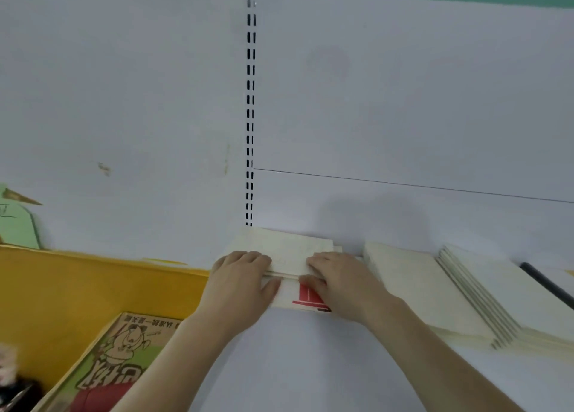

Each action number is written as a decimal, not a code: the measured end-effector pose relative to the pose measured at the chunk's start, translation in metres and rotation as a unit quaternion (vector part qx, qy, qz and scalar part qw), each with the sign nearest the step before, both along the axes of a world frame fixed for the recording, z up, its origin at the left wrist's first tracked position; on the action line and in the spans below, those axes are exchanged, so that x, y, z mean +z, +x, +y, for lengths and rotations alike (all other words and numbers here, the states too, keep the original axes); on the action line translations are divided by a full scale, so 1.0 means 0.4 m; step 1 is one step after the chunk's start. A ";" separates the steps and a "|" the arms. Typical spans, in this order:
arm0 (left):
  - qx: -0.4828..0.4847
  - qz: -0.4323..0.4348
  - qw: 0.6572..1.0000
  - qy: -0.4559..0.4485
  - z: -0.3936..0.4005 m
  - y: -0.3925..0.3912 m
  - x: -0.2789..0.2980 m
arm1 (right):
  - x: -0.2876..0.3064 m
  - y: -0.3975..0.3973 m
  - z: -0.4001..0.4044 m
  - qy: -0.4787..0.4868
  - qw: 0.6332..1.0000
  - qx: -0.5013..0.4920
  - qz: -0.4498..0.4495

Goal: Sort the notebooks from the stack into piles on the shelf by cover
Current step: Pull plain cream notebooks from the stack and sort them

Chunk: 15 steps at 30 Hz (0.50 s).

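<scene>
A cartoon book (124,359) is lying in the yellow box (93,284); left hand (242,275) and right hand (335,278) are gripping the notebooks (295,250).

White back panel (403,101) — slotted upright (251,116), perhaps metal.

A cream notebook stack (295,256) lies flat on the white shelf (310,365) by its back wall, bottom cover red-marked. Right of it, two cream piles (413,287) lie flat, overlapping.

Both hands (245,279) and forearms (435,346) are bare, with no sleeves visible.
</scene>
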<state>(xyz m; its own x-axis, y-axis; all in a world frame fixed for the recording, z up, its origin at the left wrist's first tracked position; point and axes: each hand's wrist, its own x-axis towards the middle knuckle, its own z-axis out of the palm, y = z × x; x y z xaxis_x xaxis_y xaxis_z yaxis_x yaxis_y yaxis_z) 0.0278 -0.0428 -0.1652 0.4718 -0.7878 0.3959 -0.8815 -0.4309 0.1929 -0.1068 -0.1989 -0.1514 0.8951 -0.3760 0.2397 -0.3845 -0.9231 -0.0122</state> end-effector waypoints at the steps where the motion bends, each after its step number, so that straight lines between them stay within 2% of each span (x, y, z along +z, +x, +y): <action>1: -0.005 0.008 1.000 -0.020 -0.001 0.004 -0.001 | -0.002 -0.003 -0.001 -0.027 1.000 0.002 0.002; 3: -0.001 0.017 0.997 -0.079 -0.001 0.008 -0.002 | 0.004 -0.008 -0.001 -0.066 0.998 0.001 -0.017; 6: 0.016 0.001 0.971 -0.238 -0.003 -0.023 0.018 | 0.021 -0.008 0.020 -0.129 0.986 -0.032 -0.102; 7: 0.015 0.026 0.966 -0.257 -0.003 -0.040 0.032 | 0.029 -0.009 0.035 -0.153 0.978 -0.044 -0.135; 9: 0.009 0.162 0.957 -0.239 -0.009 -0.064 0.059 | 0.042 -0.010 0.070 -0.192 0.954 -0.070 -0.220; 10: -0.005 0.265 0.938 -0.223 -0.016 -0.068 0.069 | 0.044 -0.013 0.087 -0.193 0.945 -0.076 -0.253; 11: -0.038 0.387 0.893 -0.228 -0.024 -0.073 0.077 | 0.042 -0.013 0.104 -0.189 0.938 -0.069 -0.281; 12: -0.072 0.497 0.831 -0.238 -0.032 -0.081 0.084 | 0.042 -0.013 0.127 -0.177 0.936 -0.053 -0.299; 13: -0.090 0.564 0.782 -0.250 -0.039 -0.092 0.089 | 0.033 -0.011 0.146 -0.166 0.938 -0.025 -0.304; 14: -0.089 0.590 0.758 -0.265 -0.047 -0.101 0.092 | 0.024 -0.011 0.163 -0.137 0.946 0.014 -0.294; 15: -0.075 0.590 0.750 -0.291 -0.054 -0.104 0.093 | 0.014 -0.012 0.172 -0.096 0.953 0.049 -0.282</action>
